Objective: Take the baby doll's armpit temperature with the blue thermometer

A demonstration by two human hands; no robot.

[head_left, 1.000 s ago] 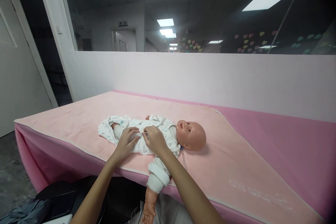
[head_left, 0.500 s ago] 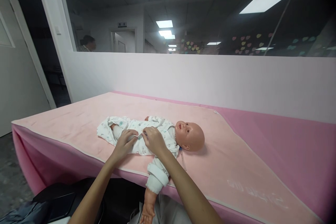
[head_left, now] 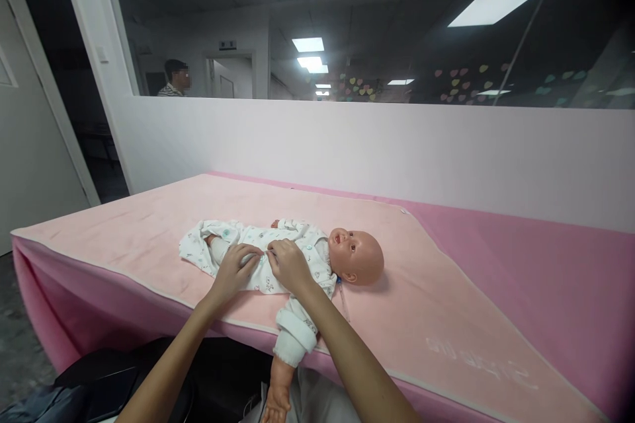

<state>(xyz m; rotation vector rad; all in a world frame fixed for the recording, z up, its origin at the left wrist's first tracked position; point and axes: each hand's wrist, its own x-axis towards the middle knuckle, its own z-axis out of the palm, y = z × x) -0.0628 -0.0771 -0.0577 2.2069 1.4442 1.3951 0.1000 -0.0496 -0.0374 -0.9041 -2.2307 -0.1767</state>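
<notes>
A baby doll [head_left: 354,256] lies on its back on a pale pink towel [head_left: 149,231], head to the right, dressed in a white printed romper [head_left: 312,248]. One doll arm [head_left: 280,383] hangs over the near table edge. My left hand [head_left: 233,271] and my right hand [head_left: 288,264] rest side by side on the doll's belly. Both pinch the front of the romper, fingers curled together at its closure.
The towel covers a table draped in a darker pink cloth [head_left: 546,264]. A white half wall with a glass window [head_left: 397,46] stands behind it. A person [head_left: 176,78] is seen through the glass at the left. A dark bag [head_left: 109,383] lies below the near edge.
My hands have stayed on the romper front, drawing slightly closer together. Behind the glass, a person has come into view at the left.
</notes>
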